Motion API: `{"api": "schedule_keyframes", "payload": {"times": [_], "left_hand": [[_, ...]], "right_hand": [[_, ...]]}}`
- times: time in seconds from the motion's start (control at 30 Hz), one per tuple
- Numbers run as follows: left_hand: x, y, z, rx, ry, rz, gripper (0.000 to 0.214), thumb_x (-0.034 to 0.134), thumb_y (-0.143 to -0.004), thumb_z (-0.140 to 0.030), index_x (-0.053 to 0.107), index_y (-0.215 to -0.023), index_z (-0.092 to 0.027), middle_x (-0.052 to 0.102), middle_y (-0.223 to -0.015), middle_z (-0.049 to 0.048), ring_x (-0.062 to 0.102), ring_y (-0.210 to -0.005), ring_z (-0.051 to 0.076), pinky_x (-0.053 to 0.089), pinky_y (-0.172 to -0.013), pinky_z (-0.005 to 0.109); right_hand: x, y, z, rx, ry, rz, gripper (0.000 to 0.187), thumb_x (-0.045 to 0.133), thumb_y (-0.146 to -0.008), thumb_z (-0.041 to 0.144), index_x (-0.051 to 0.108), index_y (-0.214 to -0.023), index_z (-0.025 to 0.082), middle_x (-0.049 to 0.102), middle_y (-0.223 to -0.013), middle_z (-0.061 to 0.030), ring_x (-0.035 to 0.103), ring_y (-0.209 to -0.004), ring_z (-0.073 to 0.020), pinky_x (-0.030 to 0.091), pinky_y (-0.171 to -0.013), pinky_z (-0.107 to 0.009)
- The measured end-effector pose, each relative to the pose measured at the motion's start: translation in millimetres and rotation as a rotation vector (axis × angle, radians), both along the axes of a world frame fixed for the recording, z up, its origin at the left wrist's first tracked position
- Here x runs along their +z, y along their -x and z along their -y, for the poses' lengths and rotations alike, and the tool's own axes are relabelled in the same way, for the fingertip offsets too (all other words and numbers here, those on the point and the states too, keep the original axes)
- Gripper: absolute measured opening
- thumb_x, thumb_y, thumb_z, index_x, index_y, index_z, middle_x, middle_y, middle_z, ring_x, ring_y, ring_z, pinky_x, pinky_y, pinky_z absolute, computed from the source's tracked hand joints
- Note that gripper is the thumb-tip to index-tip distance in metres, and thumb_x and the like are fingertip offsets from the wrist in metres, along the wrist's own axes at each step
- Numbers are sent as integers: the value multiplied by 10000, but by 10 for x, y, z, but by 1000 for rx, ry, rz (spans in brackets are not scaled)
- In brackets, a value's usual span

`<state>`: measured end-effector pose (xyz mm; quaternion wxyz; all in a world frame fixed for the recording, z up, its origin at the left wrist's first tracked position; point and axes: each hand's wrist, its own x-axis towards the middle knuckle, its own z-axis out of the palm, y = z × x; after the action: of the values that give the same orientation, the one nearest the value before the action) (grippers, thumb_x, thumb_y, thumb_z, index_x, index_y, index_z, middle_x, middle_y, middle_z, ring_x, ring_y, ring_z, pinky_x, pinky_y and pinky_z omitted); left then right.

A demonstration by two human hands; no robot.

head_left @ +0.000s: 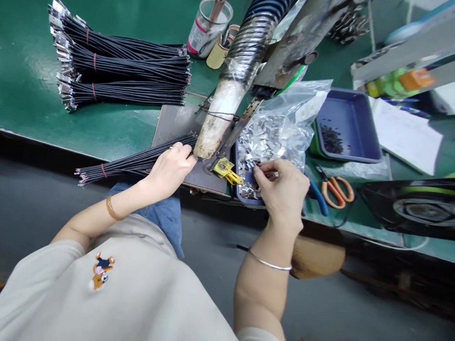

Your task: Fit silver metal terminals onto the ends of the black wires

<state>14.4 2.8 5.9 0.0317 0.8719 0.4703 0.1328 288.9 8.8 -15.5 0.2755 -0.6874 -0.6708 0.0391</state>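
Observation:
My left hand (173,170) lies over a bundle of thin black cables (133,159), its fingers curled down on them near the far end. A red tie holds this bundle near its other end, where short stripped wire tips show. In a blue tray (245,199) full of small silvery metal connector pieces (257,141), my right hand (285,188) pinches thumb and forefinger together; what is between them is too small to make out. A yellow clip (231,173) sits at the tray's left edge, between my two hands. Clear plastic bagging (305,106) covers the back of the tray.
A ribbed hose (251,46) and a soldering-type metal arm (248,113) slant down between my hands. Tied black cable bundles (130,65) lie back left. Cups (217,54), orange-handled scissors (337,192), blue-handled pliers (319,194), a bluish bin (359,126) and a black fan-like unit (422,209) stand around.

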Motion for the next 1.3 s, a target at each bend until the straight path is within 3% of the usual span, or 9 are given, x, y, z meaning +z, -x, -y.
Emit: {"api": "schedule_keyframes", "payload": {"times": [0.13,0.27,0.43,0.57,0.67,0.77,0.87,1.17,1.3], "left_hand": [[-41,-5,16,-39,-10,12,259,424,-956,-67,675,-913,-116,639,-891,119,588,-943,250,485,-784,331],[-96,42,89,-42,-4,173,236,412,-966,-123,637,-896,-130,636,-867,106,567,-906,246,465,-827,351],[-89,62,193,-158,46,455,174,457,-954,-197,618,-914,-145,651,-784,70,545,-792,211,451,-785,329],[-11,-8,288,-295,139,640,213,476,-971,-227,659,-906,-141,678,-763,62,556,-682,159,449,-716,286],[41,-68,362,-163,373,851,174,518,-931,-208,666,-867,-141,649,-696,24,534,-597,108,428,-619,226],[53,-98,396,23,644,1052,135,574,-873,-231,646,-820,-130,581,-629,-11,486,-543,76,406,-554,191],[43,-101,387,53,803,1176,149,606,-838,-266,631,-793,-126,571,-642,-5,496,-559,76,429,-555,187],[82,-67,345,-14,880,1181,171,605,-831,-269,650,-769,-116,535,-593,-17,464,-533,72,397,-530,188],[54,-44,341,-31,807,1081,187,576,-848,-257,678,-784,-113,525,-596,-23,425,-535,71,355,-526,191]], "right_hand": [[41,0,62,-44,-36,24,160,574,-747,325,497,-630,248,569,-603,8,495,-561,-167,367,-605,-319],[202,147,288,-127,-214,-96,184,617,-784,339,534,-659,234,576,-615,16,477,-509,-139,403,-566,-308],[409,643,605,-116,-349,-598,272,745,-785,327,514,-691,220,646,-719,22,509,-421,-91,392,-402,-250],[384,1015,723,-104,-452,-567,171,750,-815,249,606,-736,199,686,-788,-2,693,-624,-142,543,-553,-264],[280,1123,731,-28,-404,-561,93,735,-830,240,676,-770,200,717,-821,-28,714,-752,-167,577,-633,-285],[193,1139,723,61,-213,-701,96,712,-847,270,707,-780,201,734,-855,-41,714,-757,-162,580,-609,-269],[159,1143,725,116,-79,-803,87,712,-838,280,719,-800,202,744,-898,-51,721,-794,-162,596,-652,-270],[135,1130,721,181,-80,-853,48,706,-832,194,719,-792,215,747,-893,-26,725,-801,-137,594,-662,-232],[200,1086,749,229,-162,-629,89,678,-856,145,720,-842,222,753,-916,-29,731,-842,-146,613,-729,-267]]}}
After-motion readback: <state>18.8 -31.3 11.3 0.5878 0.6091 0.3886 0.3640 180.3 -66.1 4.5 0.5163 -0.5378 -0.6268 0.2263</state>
